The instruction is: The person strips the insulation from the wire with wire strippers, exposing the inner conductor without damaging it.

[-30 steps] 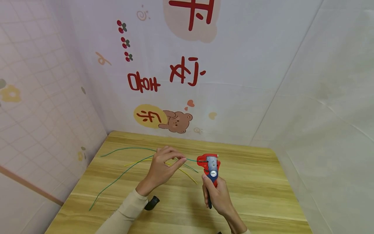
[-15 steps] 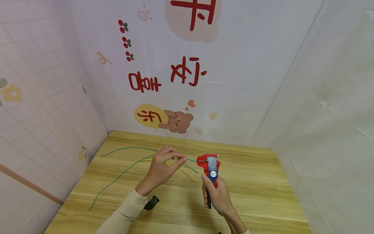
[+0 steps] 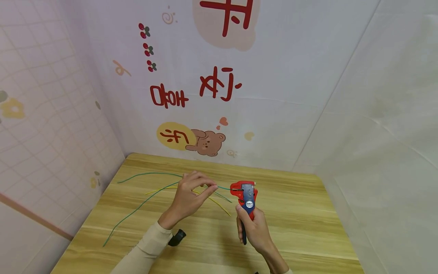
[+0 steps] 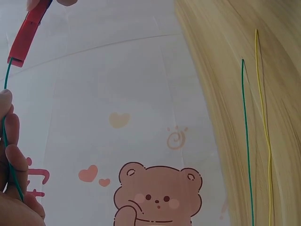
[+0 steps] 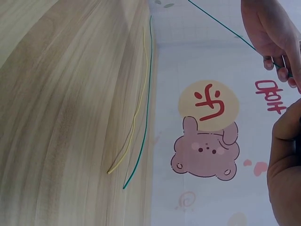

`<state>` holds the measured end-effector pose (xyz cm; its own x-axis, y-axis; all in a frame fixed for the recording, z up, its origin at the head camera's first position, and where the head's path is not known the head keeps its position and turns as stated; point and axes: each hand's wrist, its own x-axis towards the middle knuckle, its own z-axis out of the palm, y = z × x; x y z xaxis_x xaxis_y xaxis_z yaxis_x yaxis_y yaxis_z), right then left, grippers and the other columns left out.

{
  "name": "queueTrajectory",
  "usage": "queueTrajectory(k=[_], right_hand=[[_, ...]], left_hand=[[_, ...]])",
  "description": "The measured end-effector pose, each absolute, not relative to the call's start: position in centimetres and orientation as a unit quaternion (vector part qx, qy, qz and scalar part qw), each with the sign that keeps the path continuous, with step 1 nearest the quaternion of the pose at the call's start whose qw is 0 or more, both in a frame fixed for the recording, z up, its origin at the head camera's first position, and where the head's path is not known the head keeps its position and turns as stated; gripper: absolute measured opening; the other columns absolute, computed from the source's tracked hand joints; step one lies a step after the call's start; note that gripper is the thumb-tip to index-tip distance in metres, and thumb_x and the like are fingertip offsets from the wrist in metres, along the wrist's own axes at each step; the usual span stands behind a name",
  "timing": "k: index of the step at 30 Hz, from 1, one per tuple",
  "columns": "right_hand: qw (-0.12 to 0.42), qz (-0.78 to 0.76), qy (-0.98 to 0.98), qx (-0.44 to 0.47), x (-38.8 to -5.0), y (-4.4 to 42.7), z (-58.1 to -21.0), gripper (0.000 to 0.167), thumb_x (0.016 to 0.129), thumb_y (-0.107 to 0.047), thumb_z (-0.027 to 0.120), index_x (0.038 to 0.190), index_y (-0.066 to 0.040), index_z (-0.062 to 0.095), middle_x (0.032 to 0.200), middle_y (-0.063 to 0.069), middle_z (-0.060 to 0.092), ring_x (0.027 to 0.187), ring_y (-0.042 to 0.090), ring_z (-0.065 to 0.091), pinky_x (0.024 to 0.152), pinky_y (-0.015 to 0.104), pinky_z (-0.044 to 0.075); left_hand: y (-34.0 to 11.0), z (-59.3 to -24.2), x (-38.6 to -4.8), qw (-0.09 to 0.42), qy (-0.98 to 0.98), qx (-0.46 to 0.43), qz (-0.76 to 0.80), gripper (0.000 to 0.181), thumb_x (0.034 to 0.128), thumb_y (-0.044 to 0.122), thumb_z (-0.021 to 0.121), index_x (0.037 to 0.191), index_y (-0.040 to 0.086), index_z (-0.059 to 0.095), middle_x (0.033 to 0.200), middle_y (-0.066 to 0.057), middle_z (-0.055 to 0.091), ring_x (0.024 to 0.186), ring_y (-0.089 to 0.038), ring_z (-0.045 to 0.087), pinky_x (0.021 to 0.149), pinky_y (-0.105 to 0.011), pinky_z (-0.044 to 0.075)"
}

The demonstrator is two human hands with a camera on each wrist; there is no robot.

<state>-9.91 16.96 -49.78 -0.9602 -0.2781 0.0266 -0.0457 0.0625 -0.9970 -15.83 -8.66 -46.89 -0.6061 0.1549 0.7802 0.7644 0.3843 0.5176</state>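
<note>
My left hand [image 3: 188, 194] pinches a green wire [image 3: 224, 187] between thumb and forefinger, a short way from the tool. In the left wrist view the wire [image 4: 7, 77] runs along the fingers and into the tip of the red tool. That tool is a red and blue wire stripper [image 3: 247, 192], held upright above the table in my right hand [image 3: 254, 228], which grips its handles. The wire's end sits inside the stripper's red nose, so its tip is hidden. Behind the left hand, the rest of the held wire [image 5: 221, 22] trails off, seen in the right wrist view.
A second green wire [image 3: 150, 173] and a shorter yellow wire [image 3: 220, 206] lie on the wooden table [image 3: 301, 224], passing under the left hand. A black device [image 3: 177, 238] is at the left wrist. Printed cloth walls [image 3: 280, 95] rise behind and at both sides.
</note>
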Motion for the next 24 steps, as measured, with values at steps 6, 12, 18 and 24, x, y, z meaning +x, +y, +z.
queueTrajectory(k=[6,12,18,24], right_hand=[[0.084,-0.677,0.722,-0.115,-9.88,16.96,-49.84,0.048,0.121,-0.029,0.057,0.092,0.01,0.057,0.064,0.031,0.054,0.041,0.012,0.06,0.039,0.044,0.055],[0.085,-0.678,0.722,-0.112,-9.9,17.0,-49.95,0.051,0.121,-0.028,0.057,0.093,0.014,0.056,0.063,0.03,0.054,0.042,0.011,0.06,0.039,0.044,0.055],[0.085,-0.682,0.718,-0.107,-9.95,17.04,-50.01,0.051,0.12,-0.029,0.057,0.096,0.016,0.055,0.063,0.028,0.054,0.041,0.011,0.06,0.039,0.047,0.055],[0.084,-0.684,0.716,-0.11,-10.03,17.36,-49.9,0.048,0.121,-0.03,0.056,0.093,0.009,0.056,0.063,0.03,0.053,0.041,0.013,0.061,0.039,0.049,0.055]], left_hand=[[-8.71,-46.77,-15.77,0.325,-0.765,-0.301,-0.467,0.017,0.088,0.005,0.095,0.097,0.018,0.089,0.095,0.004,0.082,0.087,-0.012,0.069,0.084,-0.029,0.038],[-8.69,-46.78,-15.75,0.326,-0.764,-0.302,-0.468,0.016,0.0884,0.005,0.095,0.097,0.018,0.088,0.094,0.003,0.081,0.085,-0.017,0.07,0.084,-0.029,0.038],[-8.67,-46.68,-15.71,0.324,-0.766,-0.3,-0.468,0.016,0.0888,0.005,0.095,0.097,0.018,0.089,0.095,0.004,0.081,0.085,-0.015,0.069,0.084,-0.029,0.038],[-8.89,-46.85,-15.88,0.326,-0.768,-0.293,-0.468,0.016,0.0898,0.006,0.094,0.097,0.018,0.089,0.095,0.004,0.082,0.085,-0.012,0.067,0.083,-0.028,0.038]])
